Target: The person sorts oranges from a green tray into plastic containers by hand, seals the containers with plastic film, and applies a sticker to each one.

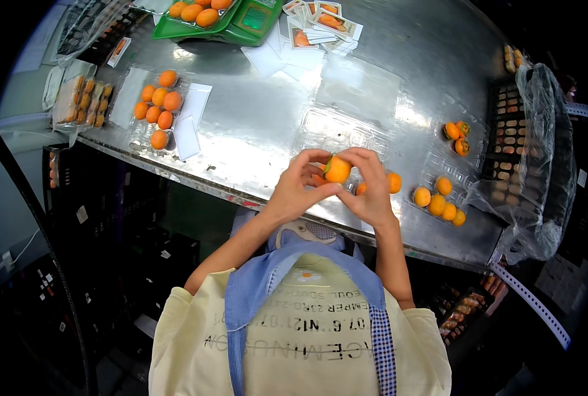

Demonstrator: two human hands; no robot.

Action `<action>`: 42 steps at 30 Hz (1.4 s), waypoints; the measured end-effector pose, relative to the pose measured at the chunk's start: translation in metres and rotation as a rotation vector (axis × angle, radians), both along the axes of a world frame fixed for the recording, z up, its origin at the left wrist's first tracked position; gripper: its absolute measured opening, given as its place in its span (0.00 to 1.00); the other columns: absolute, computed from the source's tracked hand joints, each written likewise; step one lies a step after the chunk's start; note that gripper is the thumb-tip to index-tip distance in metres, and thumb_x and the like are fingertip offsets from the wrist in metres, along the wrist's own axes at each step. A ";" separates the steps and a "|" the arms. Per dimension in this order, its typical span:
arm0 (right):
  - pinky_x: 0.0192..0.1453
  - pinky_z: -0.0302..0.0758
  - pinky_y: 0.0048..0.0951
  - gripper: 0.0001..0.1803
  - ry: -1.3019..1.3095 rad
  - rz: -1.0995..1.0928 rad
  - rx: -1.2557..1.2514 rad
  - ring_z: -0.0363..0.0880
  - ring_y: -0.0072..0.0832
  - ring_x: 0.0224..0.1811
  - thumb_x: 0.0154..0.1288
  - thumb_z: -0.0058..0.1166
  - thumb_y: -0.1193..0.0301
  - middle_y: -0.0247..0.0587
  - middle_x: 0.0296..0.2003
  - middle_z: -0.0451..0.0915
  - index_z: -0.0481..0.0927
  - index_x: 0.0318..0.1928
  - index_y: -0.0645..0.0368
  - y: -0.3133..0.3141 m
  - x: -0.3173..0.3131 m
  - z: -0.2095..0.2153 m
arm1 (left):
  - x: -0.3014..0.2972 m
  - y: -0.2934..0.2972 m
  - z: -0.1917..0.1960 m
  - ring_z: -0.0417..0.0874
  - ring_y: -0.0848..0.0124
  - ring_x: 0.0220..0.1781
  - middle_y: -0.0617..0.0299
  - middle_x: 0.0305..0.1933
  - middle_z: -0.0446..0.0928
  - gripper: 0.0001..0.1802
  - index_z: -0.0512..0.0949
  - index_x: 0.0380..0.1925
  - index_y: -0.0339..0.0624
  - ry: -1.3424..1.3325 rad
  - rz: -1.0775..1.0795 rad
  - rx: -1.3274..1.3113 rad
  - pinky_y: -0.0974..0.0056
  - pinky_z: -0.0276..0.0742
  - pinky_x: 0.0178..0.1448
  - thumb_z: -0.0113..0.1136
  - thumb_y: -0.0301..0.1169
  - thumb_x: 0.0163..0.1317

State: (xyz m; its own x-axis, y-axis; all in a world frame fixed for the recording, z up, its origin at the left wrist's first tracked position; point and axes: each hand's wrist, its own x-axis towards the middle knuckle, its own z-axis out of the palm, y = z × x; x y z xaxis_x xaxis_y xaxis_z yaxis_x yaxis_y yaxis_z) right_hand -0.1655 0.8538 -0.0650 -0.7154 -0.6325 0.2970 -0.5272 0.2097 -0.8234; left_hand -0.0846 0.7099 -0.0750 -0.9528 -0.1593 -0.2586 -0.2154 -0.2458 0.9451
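Note:
Between my fingertips I hold one orange persimmon [339, 171], with its green calyx turned up and to the left. My left hand [299, 187] is closed on its left side and my right hand [371, 189] on its right. Just beyond, a clear plastic tray [340, 129] lies on the metal table. Behind and beside my hands are more persimmons, partly hidden, one of them showing right of my right hand [394, 183]. Farther right, a clear tray [433, 164] has several persimmons along its near side, and three with green tops [463, 146] sit beyond them.
On the left stands a clear tray of several persimmons [160, 97] beside white cards [187, 136]. A green scale [253, 23] bears another fruit pack at the back, near scattered printed cards [330, 25]. Plastic-lined dark crates [510, 125] of fruit flank the right edge. The metal table's near edge [234, 196] runs before me.

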 end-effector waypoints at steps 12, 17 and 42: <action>0.43 0.71 0.25 0.27 -0.265 -0.051 -0.089 0.72 0.27 0.42 0.43 0.65 0.74 0.40 0.44 0.73 0.74 0.48 0.59 -0.004 0.006 -0.004 | 0.007 -0.020 -0.004 0.76 0.67 0.49 0.47 0.52 0.69 0.28 0.56 0.59 0.33 -0.131 -0.046 0.807 0.65 0.76 0.50 0.31 0.45 0.68; 0.45 0.70 0.30 0.26 -0.100 -0.061 -0.046 0.71 0.34 0.44 0.41 0.65 0.74 0.41 0.43 0.73 0.74 0.46 0.60 -0.023 0.013 0.006 | 0.003 -0.028 0.001 0.73 0.65 0.54 0.51 0.53 0.69 0.28 0.54 0.62 0.37 -0.117 -0.037 0.698 0.62 0.69 0.58 0.37 0.43 0.67; 0.47 0.74 0.27 0.27 -0.180 0.076 -0.137 0.74 0.27 0.44 0.49 0.62 0.73 0.43 0.44 0.73 0.68 0.49 0.65 -0.258 -0.112 0.045 | 0.068 -0.189 -0.069 0.78 0.71 0.27 0.59 0.27 0.77 0.11 0.76 0.36 0.36 -0.088 0.372 -0.466 0.67 0.73 0.28 0.48 0.32 0.63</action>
State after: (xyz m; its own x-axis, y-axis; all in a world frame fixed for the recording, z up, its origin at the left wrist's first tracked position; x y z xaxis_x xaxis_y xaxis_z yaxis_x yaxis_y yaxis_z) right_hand -0.2778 0.5955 -0.0199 -0.7165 -0.6489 0.2559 -0.3794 0.0547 -0.9236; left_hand -0.0168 0.5214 -0.1436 -0.7892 -0.5938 -0.1566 -0.2769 0.1165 0.9538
